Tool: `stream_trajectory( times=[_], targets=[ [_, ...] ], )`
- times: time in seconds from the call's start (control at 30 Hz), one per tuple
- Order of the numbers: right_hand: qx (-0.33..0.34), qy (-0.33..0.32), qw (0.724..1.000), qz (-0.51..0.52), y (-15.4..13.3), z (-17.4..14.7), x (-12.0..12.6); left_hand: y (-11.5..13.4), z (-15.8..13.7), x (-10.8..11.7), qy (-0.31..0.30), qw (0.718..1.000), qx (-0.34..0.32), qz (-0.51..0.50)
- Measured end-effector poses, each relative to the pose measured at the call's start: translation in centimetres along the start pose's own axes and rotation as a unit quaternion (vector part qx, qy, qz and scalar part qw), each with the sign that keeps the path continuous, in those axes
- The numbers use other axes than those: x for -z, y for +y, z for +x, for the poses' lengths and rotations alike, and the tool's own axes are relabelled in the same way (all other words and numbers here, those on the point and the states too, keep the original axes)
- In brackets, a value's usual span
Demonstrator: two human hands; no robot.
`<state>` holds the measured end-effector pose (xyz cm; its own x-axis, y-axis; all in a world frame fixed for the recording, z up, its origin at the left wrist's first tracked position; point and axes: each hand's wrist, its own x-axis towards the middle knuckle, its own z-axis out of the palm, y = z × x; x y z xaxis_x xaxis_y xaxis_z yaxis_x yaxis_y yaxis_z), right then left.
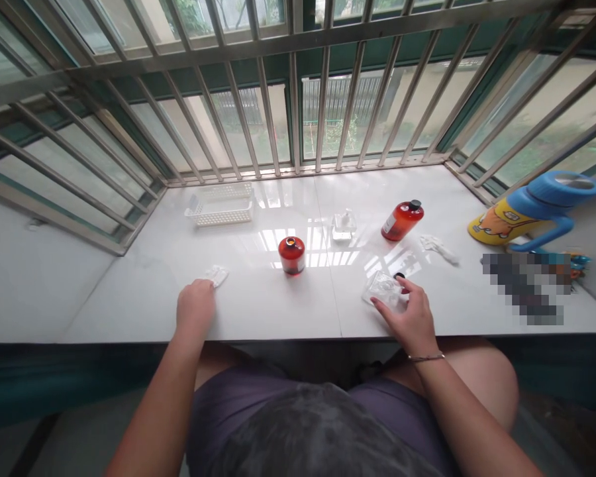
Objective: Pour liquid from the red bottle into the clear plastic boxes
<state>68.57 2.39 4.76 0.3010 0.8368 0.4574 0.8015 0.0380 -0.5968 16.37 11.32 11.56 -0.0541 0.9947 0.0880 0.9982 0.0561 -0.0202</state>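
My left hand point(195, 306) rests on the tabletop at the left, its fingers curled closed around the near end of a crumpled white tissue point(218, 274). Between the thumb and fingers of my right hand point(415, 319) is a clear square glass bottle point(382, 289), tilted over on the table. A small black cap point(399, 275) shows just beyond those fingertips. Midway between my hands stands an uncapped red-brown bottle point(292, 257) with a pale label. Another red-brown bottle point(402, 220), capped in black, stands farther back on the right.
A second clear glass bottle point(344, 227) stands at the middle back. White plastic basket point(223, 207) at the back left; another crumpled tissue point(438, 249) lies right. A blue-and-yellow flask point(506, 218) stands by the right wall. Metal window bars point(292, 112) border the white table point(268, 311).
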Motion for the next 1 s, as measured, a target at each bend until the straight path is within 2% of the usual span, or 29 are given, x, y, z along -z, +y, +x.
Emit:
stream_trajectory(
  times=[0.1, 0.2, 0.27, 0.37, 0.5, 0.73, 1.0],
  targets=[
    [-0.002, -0.001, 1.000, 0.001, -0.1, -0.1, 0.1, 1.1, -1.1, 0.7, 0.027, 0.991, -0.122, -0.053],
    [-0.003, -0.004, 1.000, 0.002, 0.0, -0.1, 0.1, 3.0, -3.6, 1.3, 0.055, 0.949, -0.288, -0.116],
    [-0.003, -0.004, 1.000, 0.002, 0.1, -0.1, 0.1, 4.3, -5.7, 1.3, 0.047, 0.930, -0.342, -0.126],
    [0.000, -0.002, 1.000, 0.002, 0.2, -0.1, 0.0, 5.4, -8.2, 1.0, 0.018, 0.920, -0.368, -0.134],
    [0.001, -0.003, 1.000, -0.002, 0.1, -0.1, 0.1, 5.3, -10.1, 0.0, 0.005, 0.916, -0.370, -0.156],
    [-0.006, -0.005, 1.000, -0.006, 0.1, -0.1, 0.2, 4.9, -11.2, -1.3, -0.013, 0.900, -0.395, -0.183],
    [-0.012, -0.013, 1.000, -0.003, -0.3, -0.1, 0.4, 6.3, -11.4, -2.4, -0.012, 0.883, -0.426, -0.196]
  ],
)
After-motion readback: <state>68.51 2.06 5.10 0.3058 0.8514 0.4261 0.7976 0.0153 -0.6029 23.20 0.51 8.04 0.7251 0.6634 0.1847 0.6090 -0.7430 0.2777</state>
